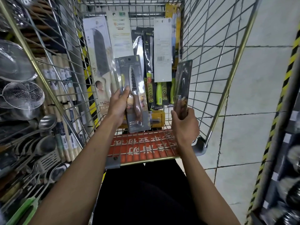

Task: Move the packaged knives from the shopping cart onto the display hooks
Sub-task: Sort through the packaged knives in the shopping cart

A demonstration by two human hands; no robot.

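Over the near end of the shopping cart [211, 62], the left hand [119, 104] grips a grey packaged knife [135, 98], thumb on its front and fingers behind. The right hand [185, 125] clasps a dark packaged knife [183, 82] by its lower end. More packaged knives [162, 51] lie deeper inside the cart.

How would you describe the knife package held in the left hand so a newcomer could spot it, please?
Look inside the wire shopping cart, at its near end above the red panel. The left hand holds a grey card package facing the camera. It shows a scalloped blade and brown handle, unlike the green-handled knives behind it.
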